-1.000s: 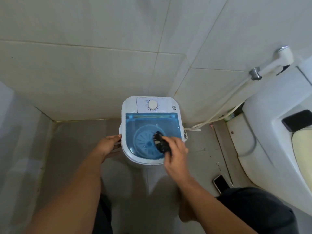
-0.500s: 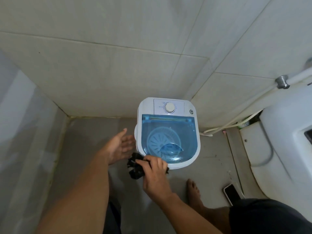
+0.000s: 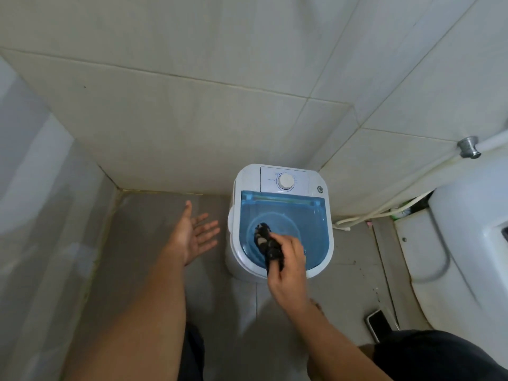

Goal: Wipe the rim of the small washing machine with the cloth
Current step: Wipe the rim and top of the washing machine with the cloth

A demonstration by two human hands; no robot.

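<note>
Black cloth point(image 3: 268, 247) bunched over washer's point(image 3: 280, 224) blue lid.

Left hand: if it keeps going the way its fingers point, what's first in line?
Likely the washing machine: the left hand, open and palm up, points at its left side wall across bare floor. Depth unclear.

Dim flat light; soft blur; wide-angle bending at edges.

Bare forearms point(image 3: 143, 312) — dark shorts point(image 3: 428, 356), no sleeves.
</note>
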